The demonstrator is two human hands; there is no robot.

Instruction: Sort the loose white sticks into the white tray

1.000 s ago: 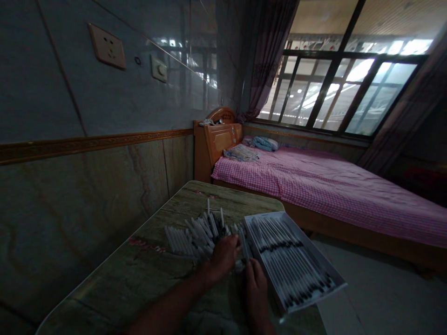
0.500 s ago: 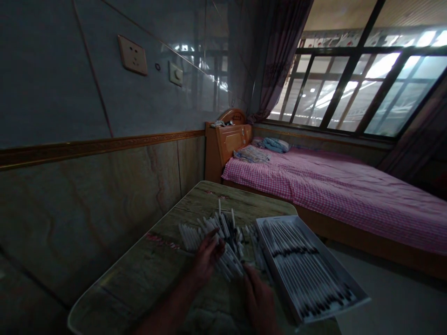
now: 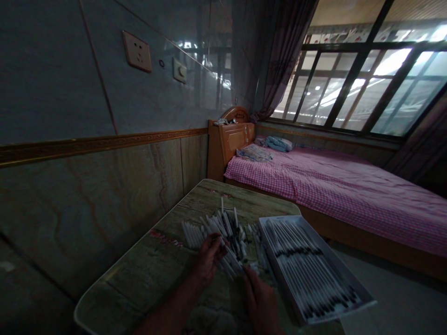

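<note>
My left hand is closed with its fingertips pinching a slim white pen, which slants down to the right. Around the pen's lower end, my right hand is closed too, thumb and forefinger together. Dim light blurs the exact grip. Just beyond both hands lies a loose pile of white and dark pen parts, some sticking upward. A row of white tubes lies at the pile's left. On the right, a white box holds two rows of white pens with dark ends.
The stone-patterned table carries all of this and has rounded corners. A tiled wall runs along its left side. Behind stands a bed with a pink checked sheet, below a window.
The view has shifted slightly, moving everything a little to the right. My left fingers have drawn in closer around the pen; my right hand stays at its lower end.
</note>
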